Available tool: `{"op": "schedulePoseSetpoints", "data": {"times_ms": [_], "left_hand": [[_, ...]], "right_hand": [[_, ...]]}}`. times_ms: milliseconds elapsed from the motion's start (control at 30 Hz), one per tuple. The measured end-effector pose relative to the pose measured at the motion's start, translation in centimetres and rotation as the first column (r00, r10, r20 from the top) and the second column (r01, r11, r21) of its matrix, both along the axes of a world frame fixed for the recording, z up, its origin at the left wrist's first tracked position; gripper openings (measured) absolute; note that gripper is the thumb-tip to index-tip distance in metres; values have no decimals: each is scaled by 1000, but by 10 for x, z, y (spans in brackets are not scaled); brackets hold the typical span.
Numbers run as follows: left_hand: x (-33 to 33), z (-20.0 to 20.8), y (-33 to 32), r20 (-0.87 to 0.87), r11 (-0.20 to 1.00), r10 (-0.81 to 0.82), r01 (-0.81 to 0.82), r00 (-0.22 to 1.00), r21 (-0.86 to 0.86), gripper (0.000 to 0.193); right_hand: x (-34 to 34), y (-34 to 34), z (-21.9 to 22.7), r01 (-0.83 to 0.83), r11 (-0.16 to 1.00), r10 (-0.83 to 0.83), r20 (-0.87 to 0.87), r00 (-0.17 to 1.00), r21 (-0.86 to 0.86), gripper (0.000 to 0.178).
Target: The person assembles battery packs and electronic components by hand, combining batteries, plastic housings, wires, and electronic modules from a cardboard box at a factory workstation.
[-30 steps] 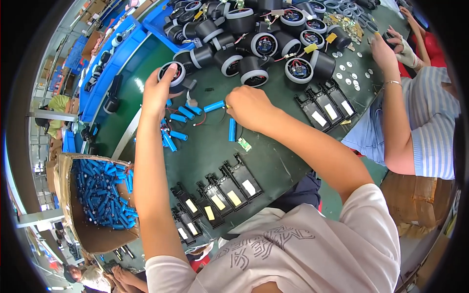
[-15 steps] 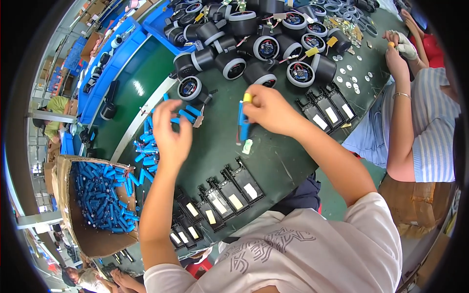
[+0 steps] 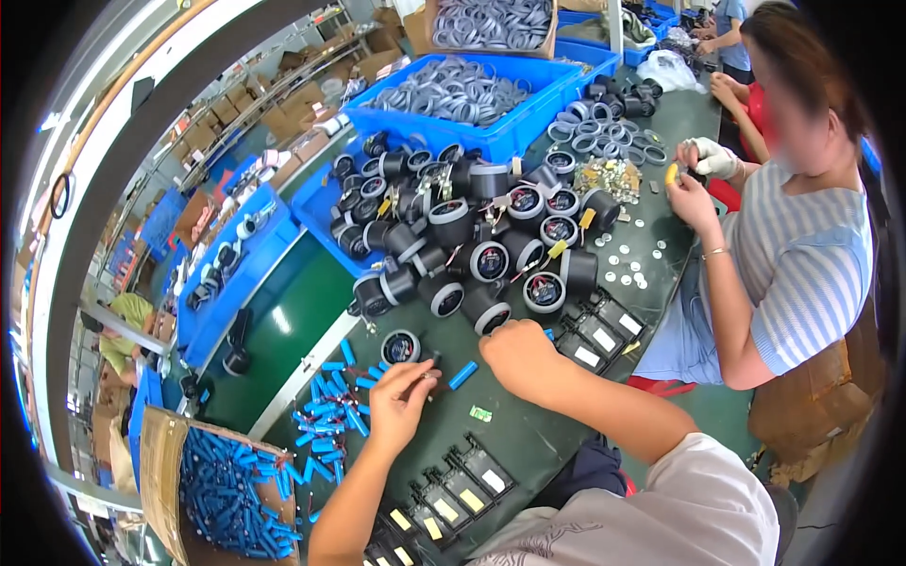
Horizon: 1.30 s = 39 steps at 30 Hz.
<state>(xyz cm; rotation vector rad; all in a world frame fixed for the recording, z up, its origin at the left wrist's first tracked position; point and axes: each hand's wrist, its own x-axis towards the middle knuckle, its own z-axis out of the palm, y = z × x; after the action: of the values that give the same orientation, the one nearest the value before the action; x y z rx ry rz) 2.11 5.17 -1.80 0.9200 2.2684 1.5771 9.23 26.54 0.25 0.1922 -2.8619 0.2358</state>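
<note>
My left hand (image 3: 398,407) is raised over the table with thumb and fingers pinched together; what sits in the pinch is too small to name. Close to its fingertips lies a blue cylindrical battery (image 3: 463,375) with a thin lead running toward the hand. A black round housing with a grey ring (image 3: 400,346) stands just beyond. My right hand (image 3: 530,360) is curled into a fist, near several flat black cases with white labels (image 3: 587,355). A bit of blue (image 3: 549,334) shows by its knuckles; the grip's inside is hidden.
Blue batteries lie loose (image 3: 326,415) and fill a cardboard box (image 3: 162,472) at the left. Black housings (image 3: 448,219) are heaped beyond, before a blue bin (image 3: 528,123) of grey rings. More black cases (image 3: 467,481) line the near edge. At right sits a co-worker (image 3: 802,283).
The view has tilted up, showing more of the far table. My left fingers have closed into a pinch. The blue-and-yellow item in my right hand is no longer visible there.
</note>
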Motion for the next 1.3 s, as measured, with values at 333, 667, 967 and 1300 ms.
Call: {"op": "schedulePoseSetpoints", "data": {"times_ms": [333, 667, 967, 1300], "left_hand": [[16, 11, 20, 317, 926, 58, -169, 947, 337, 22], [20, 7, 13, 314, 925, 14, -132, 949, 356, 19], [20, 9, 10, 220, 953, -19, -49, 975, 300, 17], [42, 11, 8, -22, 962, 210, -203, 977, 180, 17]], "right_hand": [[-3, -27, -6, -164, 566, 39, -172, 984, -808, 11], [0, -36, -19, -150, 418, 92, -122, 988, -896, 10], [0, -39, -22, -218, 593, 46, -238, 970, -775, 12], [28, -67, -8, -85, 475, 18, -87, 996, -876, 16]]}}
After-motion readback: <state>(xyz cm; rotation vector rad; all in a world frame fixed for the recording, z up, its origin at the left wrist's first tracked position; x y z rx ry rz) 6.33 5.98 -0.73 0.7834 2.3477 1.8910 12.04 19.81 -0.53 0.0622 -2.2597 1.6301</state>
